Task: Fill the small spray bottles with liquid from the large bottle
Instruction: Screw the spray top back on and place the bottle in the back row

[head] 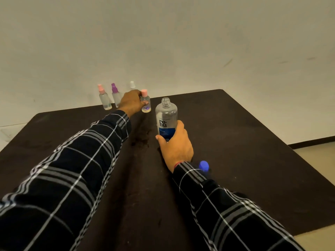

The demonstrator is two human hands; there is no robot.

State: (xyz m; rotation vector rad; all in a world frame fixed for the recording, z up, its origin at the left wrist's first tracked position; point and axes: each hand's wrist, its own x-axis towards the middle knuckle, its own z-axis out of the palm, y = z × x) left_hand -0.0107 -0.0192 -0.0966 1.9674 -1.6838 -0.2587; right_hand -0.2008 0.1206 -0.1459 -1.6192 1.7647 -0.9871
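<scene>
Head view: grips the uncapped big bottle (166, 115) low on its label with the right hand (175, 144), upright on the table (253, 142); holds a pink-capped bottle (145, 101) with the left hand (131, 101), far, just left of the big bottle; shows pink spray (104, 98), purple spray (115, 95), white spray (132, 85) far left; blue cap (204, 165) beside the right wrist.

Bare counter (253, 138) right of the large bottle (166, 115) and along the near edge. Crowded far edge: small spray bottles (104, 100) close together before the wall (163, 42), left hand (131, 102) gripping the nearest bottle (146, 104). Blue cap (204, 165) just beside the right sleeve (192, 175).
</scene>
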